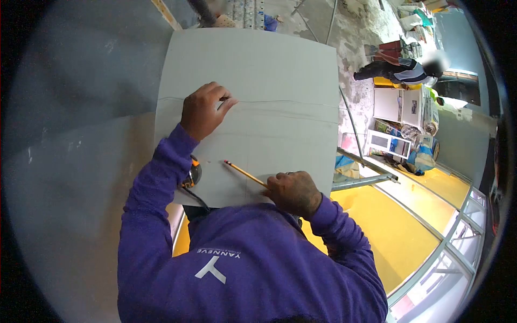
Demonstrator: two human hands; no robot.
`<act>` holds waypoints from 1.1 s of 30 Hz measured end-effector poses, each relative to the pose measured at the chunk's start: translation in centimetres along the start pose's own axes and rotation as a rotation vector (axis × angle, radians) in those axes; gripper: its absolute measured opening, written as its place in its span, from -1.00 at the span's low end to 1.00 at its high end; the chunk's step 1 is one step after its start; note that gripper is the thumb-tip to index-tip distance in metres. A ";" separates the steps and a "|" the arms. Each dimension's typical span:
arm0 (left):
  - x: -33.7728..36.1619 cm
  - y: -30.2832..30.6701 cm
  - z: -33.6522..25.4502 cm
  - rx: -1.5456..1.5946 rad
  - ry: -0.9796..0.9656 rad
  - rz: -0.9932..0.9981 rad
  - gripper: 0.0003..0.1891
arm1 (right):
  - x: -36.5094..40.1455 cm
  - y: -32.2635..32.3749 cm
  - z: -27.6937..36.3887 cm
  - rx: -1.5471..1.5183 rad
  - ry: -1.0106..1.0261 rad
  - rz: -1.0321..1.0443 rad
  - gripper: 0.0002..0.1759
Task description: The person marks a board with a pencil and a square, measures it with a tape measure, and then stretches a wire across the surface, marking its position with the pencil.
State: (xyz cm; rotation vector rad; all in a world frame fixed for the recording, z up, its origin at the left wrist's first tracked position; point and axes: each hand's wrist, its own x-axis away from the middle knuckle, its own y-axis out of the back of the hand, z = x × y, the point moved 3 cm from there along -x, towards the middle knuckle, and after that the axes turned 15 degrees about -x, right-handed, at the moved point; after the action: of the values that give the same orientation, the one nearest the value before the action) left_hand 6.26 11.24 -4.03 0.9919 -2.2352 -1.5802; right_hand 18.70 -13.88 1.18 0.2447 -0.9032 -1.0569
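Observation:
A large pale board (285, 70) lies in front of my body. Over its left part my left hand (207, 110) is closed in a pinch, with a small dark sliver between thumb and fingers that I cannot make out. A thin, slightly wavy dark line (291, 102) crosses the board at the level of these fingers. Near the board's close edge my right hand (293, 191) grips a yellow pencil (245, 175), its reddish eraser end pointing up and left. An orange and black tape measure (193, 172) sits beside my left forearm, partly hidden by the sleeve.
A grey wall (81, 134) rises along the left. Metal tubes (363, 180) and a yellow surface (393, 220) lie to the right. Farther off, a person (398, 71) stands among white cabinets (396, 105) and bags. Perforated metal planking (245, 13) shows beyond the board.

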 end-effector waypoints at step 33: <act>12.9 -6.9 -28.3 0.012 -1.028 0.618 -0.89 | 22.3 -23.3 -4.4 -0.689 -0.739 -0.798 -0.68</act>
State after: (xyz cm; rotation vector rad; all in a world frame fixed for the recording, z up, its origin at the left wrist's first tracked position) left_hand 14.63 -19.40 -1.64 -0.6901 -2.6782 -1.9447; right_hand 11.03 -45.19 -3.27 -0.4398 -1.0410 -2.2164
